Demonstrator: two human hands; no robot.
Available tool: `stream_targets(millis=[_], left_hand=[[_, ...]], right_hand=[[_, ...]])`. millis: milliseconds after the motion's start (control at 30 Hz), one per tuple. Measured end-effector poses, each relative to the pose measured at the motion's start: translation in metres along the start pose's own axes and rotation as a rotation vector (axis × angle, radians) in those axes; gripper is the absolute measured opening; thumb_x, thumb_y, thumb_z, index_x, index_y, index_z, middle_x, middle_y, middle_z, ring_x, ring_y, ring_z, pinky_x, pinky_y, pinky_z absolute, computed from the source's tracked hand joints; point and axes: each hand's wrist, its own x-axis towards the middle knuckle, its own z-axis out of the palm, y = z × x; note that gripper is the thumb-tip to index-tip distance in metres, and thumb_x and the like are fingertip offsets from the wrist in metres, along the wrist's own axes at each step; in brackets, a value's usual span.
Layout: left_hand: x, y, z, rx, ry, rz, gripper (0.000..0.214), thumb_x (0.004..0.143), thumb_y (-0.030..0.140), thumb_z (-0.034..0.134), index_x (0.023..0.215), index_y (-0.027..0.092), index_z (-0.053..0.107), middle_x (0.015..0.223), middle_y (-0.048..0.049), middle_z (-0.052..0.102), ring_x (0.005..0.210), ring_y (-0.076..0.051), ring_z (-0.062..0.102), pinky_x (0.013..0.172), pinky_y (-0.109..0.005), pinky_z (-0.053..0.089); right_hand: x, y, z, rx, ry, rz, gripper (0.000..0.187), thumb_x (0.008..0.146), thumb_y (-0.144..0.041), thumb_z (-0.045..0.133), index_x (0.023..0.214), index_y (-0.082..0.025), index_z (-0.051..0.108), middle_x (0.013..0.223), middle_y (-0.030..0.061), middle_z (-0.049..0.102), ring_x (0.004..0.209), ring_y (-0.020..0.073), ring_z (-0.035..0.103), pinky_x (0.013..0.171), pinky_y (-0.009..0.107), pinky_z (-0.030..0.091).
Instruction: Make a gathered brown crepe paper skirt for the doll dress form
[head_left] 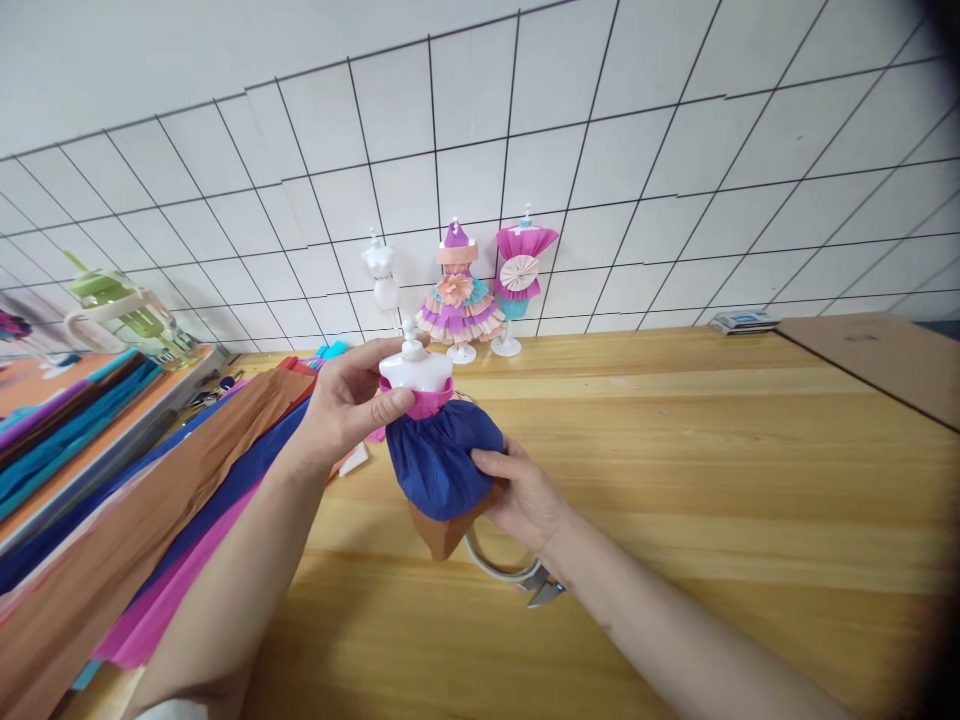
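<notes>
1. Head view showed the left hand point(351, 395) closed around a small white dress form point(417, 372), its thumb pressed at the edge of the pink bodice point(431, 402) and its other fingers curled behind.
2. The right hand point(525, 490) gripped the gathered blue skirt point(442, 455) at its side, thumb on top of the fabric and the other fingers underneath.
3. Held up tilted over the wooden table point(712, 480), the form had a brown layer point(437, 532) poking out below the blue hem.
4. Beneath the right wrist lay a pale ring point(501, 572) and a pointed metal tool point(546, 594) (both partly covered by hand and arm).
5. Three more forms stood along the tiled wall point(637, 180): a bare white one point(386, 295), one in a tiered purple and peach dress point(457, 290), and one in a pink top point(521, 265) with a pleated pale rosette.
6. To the left, a long brown strip point(150, 500) lay beside blue and pink ones, with a green-lidded cup point(127, 305) farther back.
7. Any print on the flat packet point(745, 322) near the wall was too small to read; the dark mark on the brown board point(885, 360) beside it was likewise illegible.
</notes>
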Motion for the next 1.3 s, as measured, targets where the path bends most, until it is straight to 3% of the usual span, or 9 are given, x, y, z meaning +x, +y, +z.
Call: stream_targets(millis=[433,567,767,900,1000,1167,1300], left_hand=[[-0.001,-0.004,-0.001,-0.016,0.015,0.046,0.042,0.071,0.027,0.078,0.111,0.024,0.069,0.113,-0.0097,0.069,0.101,-0.025,0.065,0.085,-0.033,0.052],[-0.002,-0.004,-0.001,-0.027,0.034,0.027,0.049,0.067,0.031,0.080,0.114,0.022,0.068,0.113,-0.0127,0.069,0.107,-0.029,0.063,0.090,-0.038,0.049],[-0.004,-0.005,-0.002,-0.036,0.051,0.010,0.051,0.066,0.035,0.081,0.113,0.020,0.068,0.113,-0.0145,0.068,0.107,-0.032,0.062,0.089,-0.041,0.049],[-0.004,-0.005,-0.005,-0.001,0.033,0.022,0.049,0.066,0.033,0.081,0.113,0.022,0.068,0.113,-0.0128,0.069,0.107,-0.030,0.063,0.090,-0.039,0.049],[-0.006,-0.005,-0.005,0.032,0.046,0.033,0.048,0.066,0.032,0.082,0.112,0.024,0.069,0.117,-0.0110,0.067,0.112,-0.029,0.060,0.096,-0.039,0.046],[-0.008,-0.007,-0.003,0.073,0.038,0.064,0.048,0.070,0.027,0.079,0.116,0.027,0.066,0.122,-0.0093,0.065,0.113,-0.028,0.059,0.096,-0.039,0.046],[-0.010,-0.007,-0.002,0.117,0.036,0.102,0.047,0.072,0.026,0.077,0.118,0.027,0.065,0.120,-0.0090,0.065,0.109,-0.027,0.061,0.096,-0.039,0.046]], right_hand=[[0.001,-0.001,0.006,0.017,-0.010,-0.014,0.033,0.058,-0.023,0.084,0.087,-0.017,0.070,0.080,0.0035,0.076,0.070,0.0184,0.069,0.076,0.033,0.053],[0.003,-0.001,0.006,0.023,-0.006,-0.009,0.031,0.059,-0.020,0.083,0.086,-0.018,0.070,0.078,0.0020,0.076,0.068,0.0172,0.069,0.075,0.032,0.053],[0.000,-0.005,0.002,0.130,-0.062,0.050,0.033,0.067,-0.039,0.076,0.093,-0.021,0.069,0.094,0.0034,0.075,0.094,0.0224,0.067,0.089,0.037,0.048],[-0.011,0.000,-0.011,0.236,0.015,0.149,0.035,0.074,-0.051,0.066,0.089,-0.019,0.069,0.086,0.0042,0.075,0.086,0.0203,0.068,0.082,0.033,0.049],[-0.028,0.009,-0.018,0.284,0.057,0.157,0.032,0.077,-0.048,0.063,0.085,-0.018,0.068,0.083,0.0055,0.074,0.082,0.0185,0.067,0.081,0.032,0.049],[-0.054,0.027,-0.008,0.310,0.103,0.129,0.022,0.071,-0.037,0.070,0.082,-0.018,0.068,0.090,0.0074,0.072,0.093,0.0216,0.064,0.096,0.039,0.043],[-0.055,0.037,0.003,0.315,0.195,0.089,0.018,0.067,-0.032,0.077,0.077,-0.020,0.068,0.082,0.0029,0.072,0.084,0.0188,0.066,0.088,0.037,0.048]])
